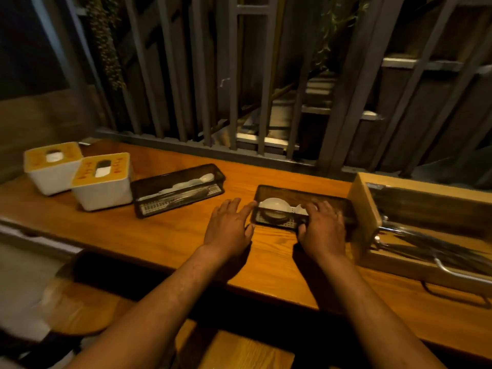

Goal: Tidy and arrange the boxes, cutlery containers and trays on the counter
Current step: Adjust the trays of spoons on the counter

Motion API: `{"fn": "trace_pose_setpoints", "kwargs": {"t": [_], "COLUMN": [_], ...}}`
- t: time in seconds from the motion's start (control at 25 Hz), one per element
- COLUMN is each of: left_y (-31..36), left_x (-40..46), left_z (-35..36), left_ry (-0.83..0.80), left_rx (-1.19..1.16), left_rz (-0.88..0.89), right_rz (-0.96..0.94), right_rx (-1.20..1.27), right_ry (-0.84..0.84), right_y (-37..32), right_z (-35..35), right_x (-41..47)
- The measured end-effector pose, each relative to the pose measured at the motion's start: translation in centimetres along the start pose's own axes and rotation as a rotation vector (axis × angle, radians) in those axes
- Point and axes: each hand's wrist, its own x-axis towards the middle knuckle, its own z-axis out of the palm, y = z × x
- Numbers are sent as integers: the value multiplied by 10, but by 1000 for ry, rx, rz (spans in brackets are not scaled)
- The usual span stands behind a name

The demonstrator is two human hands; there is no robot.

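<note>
A dark see-through cutlery container with white spoons inside lies on the wooden counter at the centre. My right hand rests on its near right end, fingers curled over the lid and thumb at the front edge. My left hand is spread flat on the counter, fingertips touching the container's left end. A second dark cutlery container lies at an angle further left. Two white tissue boxes with orange tops stand at the far left.
A wooden tray holding metal cutlery and tongs stands at the right, close to the centre container. A grey slatted railing runs along the counter's back edge. Wooden stools sit below the front edge.
</note>
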Motion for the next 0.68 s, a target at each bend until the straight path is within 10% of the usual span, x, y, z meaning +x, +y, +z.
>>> {"fn": "trace_pose_setpoints", "kwargs": {"t": [0.32,0.68], "left_y": [-165,-220], "left_x": [14,27], "left_z": [-41,-41], "left_ry": [72,37], "left_rx": [209,78], "left_rz": [-199,19], "right_rz": [-197,-25], "right_rx": [125,80], "right_ry": [-44,-25], "right_y": [-142,-205], "right_z": [48,73], "right_x": [-2,-10]}}
